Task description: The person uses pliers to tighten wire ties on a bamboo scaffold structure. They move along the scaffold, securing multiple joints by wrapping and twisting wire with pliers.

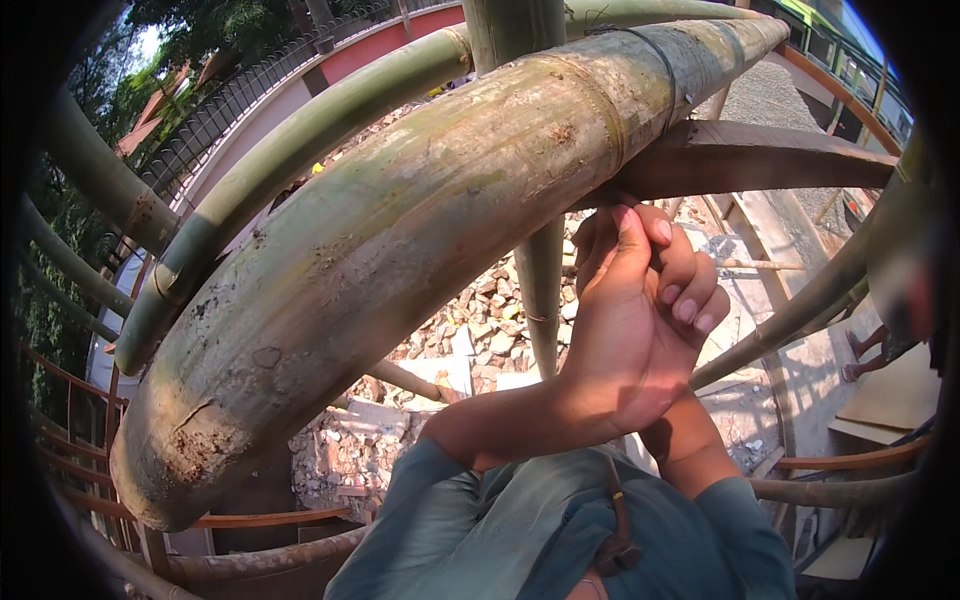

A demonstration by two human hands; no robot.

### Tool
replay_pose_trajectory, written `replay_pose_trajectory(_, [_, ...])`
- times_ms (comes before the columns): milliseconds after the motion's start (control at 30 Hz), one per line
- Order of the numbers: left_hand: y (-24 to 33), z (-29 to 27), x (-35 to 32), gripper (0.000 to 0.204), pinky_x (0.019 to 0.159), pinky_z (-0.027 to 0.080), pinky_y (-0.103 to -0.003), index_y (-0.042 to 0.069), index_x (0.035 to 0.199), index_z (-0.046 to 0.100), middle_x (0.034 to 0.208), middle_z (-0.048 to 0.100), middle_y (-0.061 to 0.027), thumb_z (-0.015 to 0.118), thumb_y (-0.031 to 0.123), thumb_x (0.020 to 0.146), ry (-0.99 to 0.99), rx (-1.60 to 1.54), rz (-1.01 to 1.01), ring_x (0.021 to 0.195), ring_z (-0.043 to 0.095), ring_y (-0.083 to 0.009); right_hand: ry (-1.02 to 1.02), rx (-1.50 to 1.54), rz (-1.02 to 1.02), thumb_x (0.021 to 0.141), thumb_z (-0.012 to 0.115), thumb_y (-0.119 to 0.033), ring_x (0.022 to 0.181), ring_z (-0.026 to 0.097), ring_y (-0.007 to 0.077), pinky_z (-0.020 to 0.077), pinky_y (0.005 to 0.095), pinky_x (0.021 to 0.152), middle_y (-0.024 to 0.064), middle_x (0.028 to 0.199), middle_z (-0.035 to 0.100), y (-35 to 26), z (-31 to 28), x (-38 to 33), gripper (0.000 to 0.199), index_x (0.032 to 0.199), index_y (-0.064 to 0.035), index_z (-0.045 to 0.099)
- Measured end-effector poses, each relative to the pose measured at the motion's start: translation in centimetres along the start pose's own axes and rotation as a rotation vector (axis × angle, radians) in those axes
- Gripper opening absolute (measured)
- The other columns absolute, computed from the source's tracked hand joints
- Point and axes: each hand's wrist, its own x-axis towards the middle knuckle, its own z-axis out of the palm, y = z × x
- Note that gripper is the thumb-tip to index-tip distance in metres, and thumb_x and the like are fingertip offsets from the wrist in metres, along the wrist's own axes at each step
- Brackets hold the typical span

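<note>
A thick bamboo pole (400, 210) runs slantwise across the view, from the lower left to the upper right. Dark wire (668, 75) loops round it near its far end. Just under that pole, beside a brown wooden beam (760, 160), is my left hand (650, 300). Its fingers are curled and its thumb meets the forefinger; whatever they pinch, if anything, is too small to see. My right hand is mostly hidden behind the left one, with only its forearm (690, 445) plainly showing. An upright bamboo post (540, 290) stands left of my hands.
A thinner bamboo pole (310, 140) lies beyond the thick one. Rubble and broken stones (480, 320) cover the ground far below. Another bamboo pole (790, 325) slants at the right, near a person's legs (868, 352). A brown strap-like item (618, 530) hangs at my shirt front.
</note>
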Motion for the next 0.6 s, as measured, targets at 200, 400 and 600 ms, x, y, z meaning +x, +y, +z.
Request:
replay_pose_trajectory(200, [-2.9, -0.7, 5.2, 0.044, 0.107, 0.040, -0.048, 0.009, 0.124, 0.047, 0.119, 0.056, -0.0175, 0.030, 0.045, 0.107, -0.096, 0.163, 0.261, 0.117, 0.055, -0.0307, -0.183, -0.047, 0.254, 0.103, 0.040, -0.024, 0.109, 0.051, 0.0297, 0.0397, 0.0402, 0.096, 0.0196, 0.114, 0.057, -1.4, -1.2, -1.2, 0.035, 0.121, 0.0031, 0.053])
replay_pose_trajectory(400, [3.2, -3.2, -0.7, 0.086, 0.095, 0.051, -0.043, -0.007, 0.128, 0.057, 0.125, 0.060, -0.0230, 0.015, 0.063, 0.101, -0.259, 0.833, -0.328, 0.108, 0.064, -0.0289, -0.390, 0.545, 0.249, 0.102, 0.047, -0.019, 0.071, 0.061, 0.0188, 0.0468, 0.0302, 0.063, 0.0094, 0.084, 0.067, 4.1, -2.1, -3.2, 0.028, 0.099, 0.0050, 0.061])
replay_pose_trajectory(600, [5.9, -6.0, -2.8, 0.047, 0.071, 0.050, -0.039, 0.005, 0.132, 0.049, 0.100, 0.063, -0.0118, 0.066, 0.028, 0.095, 0.139, 1.849, 0.408, 0.077, 0.061, -0.0231, 0.053, 0.384, -0.363, 0.093, 0.062, -0.034, 0.081, 0.051, 0.0229, 0.0416, 0.0351, 0.072, 0.0048, 0.084, 0.054, 4.1, -9.8, 0.1, 0.028, 0.087, -0.0079, 0.067])
